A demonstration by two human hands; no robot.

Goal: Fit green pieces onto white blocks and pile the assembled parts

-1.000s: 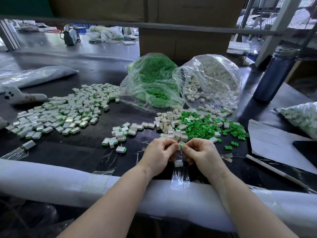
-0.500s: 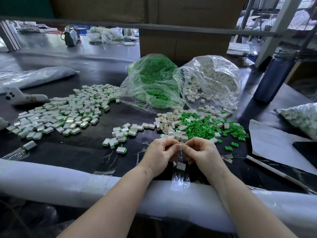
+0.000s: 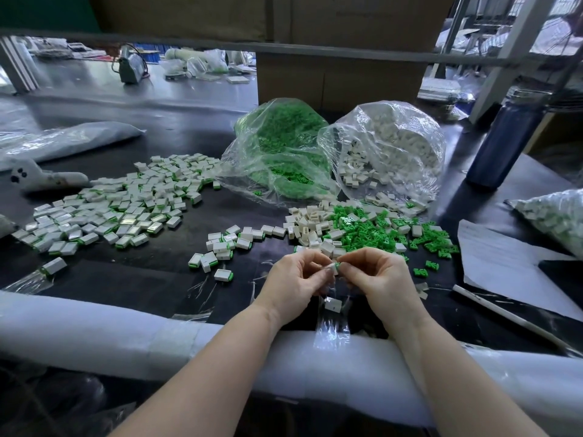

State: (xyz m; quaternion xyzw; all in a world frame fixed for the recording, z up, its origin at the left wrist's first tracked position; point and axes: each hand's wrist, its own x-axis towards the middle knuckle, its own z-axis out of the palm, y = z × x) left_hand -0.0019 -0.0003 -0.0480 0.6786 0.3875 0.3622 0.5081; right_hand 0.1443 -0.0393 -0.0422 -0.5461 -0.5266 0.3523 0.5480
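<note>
My left hand point(image 3: 295, 277) and my right hand point(image 3: 380, 275) meet above the table's near edge. Between their fingertips is a white block point(image 3: 333, 268) with a green piece point(image 3: 337, 265) at its right end; the left hand pinches the block, the right pinches the green piece. A second white block point(image 3: 333, 304) lies below them on clear film. Loose green pieces point(image 3: 372, 230) and white blocks point(image 3: 310, 220) lie just beyond the hands. A small group of assembled parts point(image 3: 217, 247) lies to the left, and a wide pile of assembled parts point(image 3: 113, 206) spreads further left.
A bag of green pieces point(image 3: 284, 152) and a bag of white blocks point(image 3: 397, 146) lie open at the back. A dark blue bottle point(image 3: 501, 140) stands far right. Another bag of blocks point(image 3: 555, 219) and paper sheets point(image 3: 504, 263) are on the right. A white padded roll point(image 3: 126, 335) runs along the near edge.
Both hands have lifted a little and the green piece now shows at the end of the block they pinch. The block on the film below stays put.
</note>
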